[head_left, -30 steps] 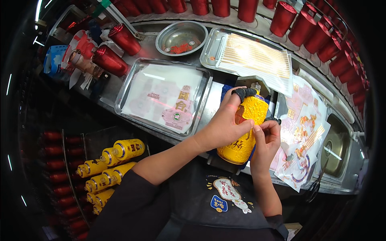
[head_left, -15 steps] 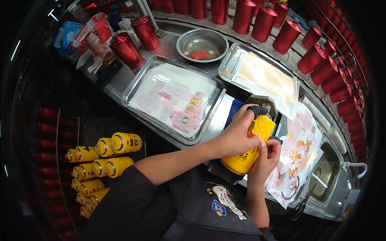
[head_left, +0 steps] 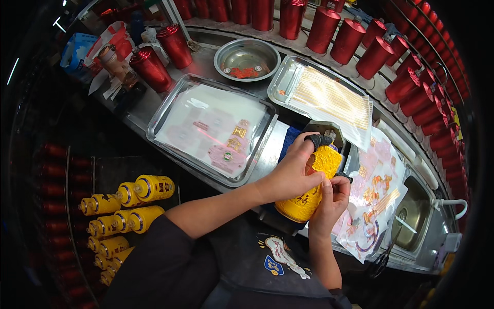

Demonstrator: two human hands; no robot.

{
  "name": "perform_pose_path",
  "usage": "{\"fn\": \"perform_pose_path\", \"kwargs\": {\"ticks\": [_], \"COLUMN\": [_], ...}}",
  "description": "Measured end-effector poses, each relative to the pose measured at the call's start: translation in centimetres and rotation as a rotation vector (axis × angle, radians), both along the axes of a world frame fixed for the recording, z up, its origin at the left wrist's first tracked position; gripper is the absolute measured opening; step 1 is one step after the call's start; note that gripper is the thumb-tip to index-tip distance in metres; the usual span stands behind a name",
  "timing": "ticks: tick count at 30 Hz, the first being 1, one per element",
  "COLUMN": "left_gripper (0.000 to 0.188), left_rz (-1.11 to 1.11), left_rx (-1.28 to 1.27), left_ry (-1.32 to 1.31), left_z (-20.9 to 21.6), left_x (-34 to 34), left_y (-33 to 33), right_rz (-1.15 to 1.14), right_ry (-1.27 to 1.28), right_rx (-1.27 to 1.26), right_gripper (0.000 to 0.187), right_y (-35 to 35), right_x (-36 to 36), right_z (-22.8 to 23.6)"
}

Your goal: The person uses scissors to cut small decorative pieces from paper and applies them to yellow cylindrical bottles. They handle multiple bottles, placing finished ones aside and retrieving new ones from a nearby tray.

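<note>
A yellow bottle (head_left: pixel 296 208) with dark lettering leans before me, its clear neck pointing away. Wrinkled yellow film covers its upper part, and a reddish-brown patch shows near my left thumb. My left hand (head_left: pixel 290 175) is closed round the bottle's upper left side, thumb across the front. From the lower right comes my right hand (head_left: pixel 329 201), its fingers curled and its thumb tip against the film, touching the left thumb. Whatever the right fingers pinch is hidden. Black covers sit on fingertips of both hands. A dark blue cloth (head_left: pixel 292 137) lies beside the bottle.
Left of the bottle is a metal tray (head_left: pixel 154 135) with decal sheets; behind it stands a steel bowl (head_left: pixel 218 57). Another tray (head_left: pixel 280 91) bears a striped sheet. Decal sheets (head_left: pixel 373 195) and a sink (head_left: pixel 411 226) lie right. Red bottles (head_left: pixel 350 41) line the back; yellow bottles (head_left: pixel 146 219) stand lower left.
The whole scene has shifted slightly left in the picture. Both hands keep nearly the same hold at the bottle, thumbs together on the yellow film.
</note>
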State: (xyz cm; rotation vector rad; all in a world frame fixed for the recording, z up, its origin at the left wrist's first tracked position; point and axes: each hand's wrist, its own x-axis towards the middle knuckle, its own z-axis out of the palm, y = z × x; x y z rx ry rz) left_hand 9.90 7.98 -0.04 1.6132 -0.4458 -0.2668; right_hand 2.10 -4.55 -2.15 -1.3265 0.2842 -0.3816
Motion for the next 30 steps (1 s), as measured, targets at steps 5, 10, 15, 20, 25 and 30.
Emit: {"fn": "perform_pose_path", "kwargs": {"ticks": [5,10,15,20,25,30], "left_gripper": [0.068,0.071,0.065,0.038,0.032,0.038], "left_rz": [-0.031,-0.054,0.032,0.289,0.323,0.152], "left_rx": [-0.005,-0.014,0.087,0.150,0.756,1.231], "left_ry": [0.082,0.099,-0.142,-0.027,-0.244,-0.571], "left_z": [0.3,0.5,1.6,-0.1,-3.6,-6.1], "left_x": [0.0,0.0,2.9,14.8,24.8,28.2], "left_y": [0.0,0.5,3.6,11.1,18.6,19.2], "right_rz": [-0.012,0.001,0.015,0.011,-0.067,-0.169], "right_ry": [0.007,0.024,0.005,-0.011,-0.021,0.005], "right_rx": [-0.002,-0.022,0.042,0.059,-0.015,-0.072], "right_gripper": [0.017,0.017,0.013,0.010,0.008,0.009], "right_y": [-0.1,-0.3,-0.7,-1.4,-2.6,-4.9], "right_x": [-0.2,-0.3,-0.6,-1.1,-1.8,-3.4], "right_z": [-0.2,-0.3,-0.5,0.6,1.0,1.0]}}
